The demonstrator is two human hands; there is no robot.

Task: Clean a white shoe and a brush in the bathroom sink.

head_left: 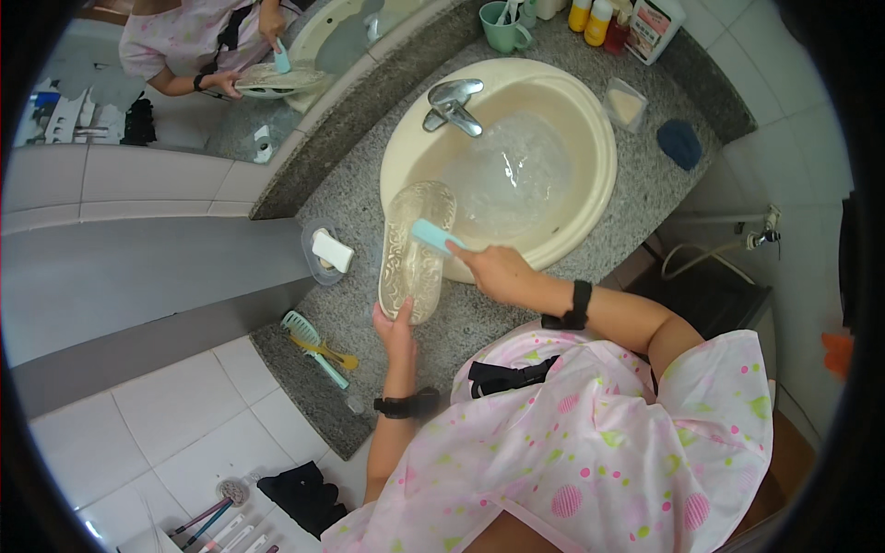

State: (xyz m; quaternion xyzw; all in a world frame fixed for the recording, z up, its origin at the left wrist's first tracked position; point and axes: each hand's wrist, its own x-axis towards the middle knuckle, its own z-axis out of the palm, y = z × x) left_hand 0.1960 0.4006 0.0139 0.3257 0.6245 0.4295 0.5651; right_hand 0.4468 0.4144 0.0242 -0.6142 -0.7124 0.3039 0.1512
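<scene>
My left hand [396, 330] grips the lower end of a long cream piece [412, 286], waisted like a shoe sole, with a raised swirl pattern; its exact kind is unclear. The piece is tilted over the left rim of the cream sink [604, 175]. Closed around the handle of a light blue brush [431, 237], my right hand [498, 272] keeps the brush head over the middle of the piece. The bristles are hidden beneath it. Cloudy, sudsy water [516, 180] stands in the basin under a chrome faucet [452, 106].
White soap [332, 250] lies in a clear dish on the left, above a green hairbrush [318, 350] and a yellow comb-like item [334, 354]. Bottles [597, 23] and a green mug [503, 29] line the back. A dark blue cloth [679, 145] is right; a mirror [221, 111] reflects my arms.
</scene>
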